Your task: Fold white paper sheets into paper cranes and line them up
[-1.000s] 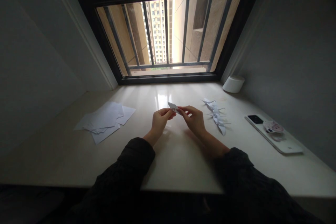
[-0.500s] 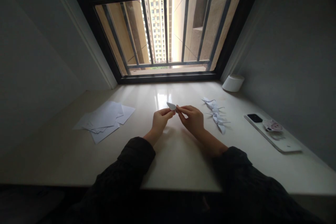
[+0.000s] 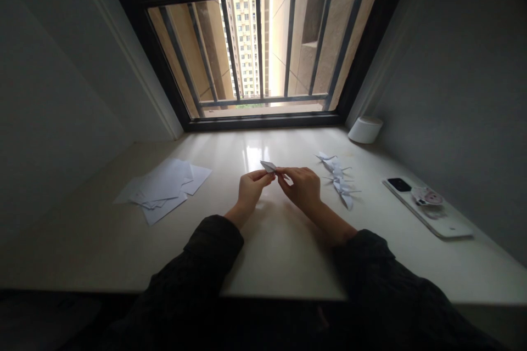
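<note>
A small piece of folded white paper with a pointed end is held between my two hands, above the middle of the sill. My left hand pinches its lower edge between thumb and fingers. From the other side, the fingertips of my right hand are closed on its right end, and a thin tip of paper shows below them. Fingers hide part of the folds. To the right of my right hand, several folded paper cranes lie in a row.
Loose white paper sheets lie in a pile on the left. On the right are a phone with a round grip and, near the wall, a white cylindrical object. A barred window closes off the back of the sill.
The fingers of my right hand have shifted slightly on the folded paper, and a thin tip now shows beneath them. The paper has turned a little. My left hand has barely moved.
</note>
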Demonstrator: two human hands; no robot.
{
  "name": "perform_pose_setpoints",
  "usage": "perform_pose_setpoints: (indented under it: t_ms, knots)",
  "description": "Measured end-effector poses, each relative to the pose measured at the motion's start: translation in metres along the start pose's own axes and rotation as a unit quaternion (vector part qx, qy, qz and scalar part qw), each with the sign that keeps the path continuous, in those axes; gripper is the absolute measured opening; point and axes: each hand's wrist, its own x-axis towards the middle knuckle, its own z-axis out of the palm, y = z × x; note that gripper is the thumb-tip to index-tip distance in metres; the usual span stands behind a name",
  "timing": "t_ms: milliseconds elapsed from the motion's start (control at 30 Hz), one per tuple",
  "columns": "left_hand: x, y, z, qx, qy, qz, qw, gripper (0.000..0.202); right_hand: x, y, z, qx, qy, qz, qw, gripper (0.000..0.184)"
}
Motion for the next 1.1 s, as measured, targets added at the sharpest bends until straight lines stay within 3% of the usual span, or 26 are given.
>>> perform_pose_setpoints:
  t_ms: [267,500,733,967,1100]
  knots:
    - [0.004,0.0,-0.005,-0.023,-0.021,0.021,0.999,0.03,0.002,0.002,0.0,0.055,-0.005,-0.017,0.998,0.021]
    - [0.004,0.001,-0.008,0.074,-0.039,0.094,0.992,0.03,0.002,0.009,0.003,0.09,0.023,0.011,0.996,0.016]
    - [0.004,0.003,-0.01,0.13,-0.011,0.134,0.982,0.025,0.001,0.007,0.003,0.181,0.009,0.054,0.982,0.017]
    - [0.004,0.001,-0.01,0.15,0.022,0.141,0.978,0.026,0.003,0.004,0.005,0.338,-0.011,0.135,0.931,0.021]
    - [-0.002,0.003,-0.009,0.215,0.033,0.157,0.963,0.026,0.003,-0.001,0.002,0.291,-0.005,0.132,0.948,0.022]
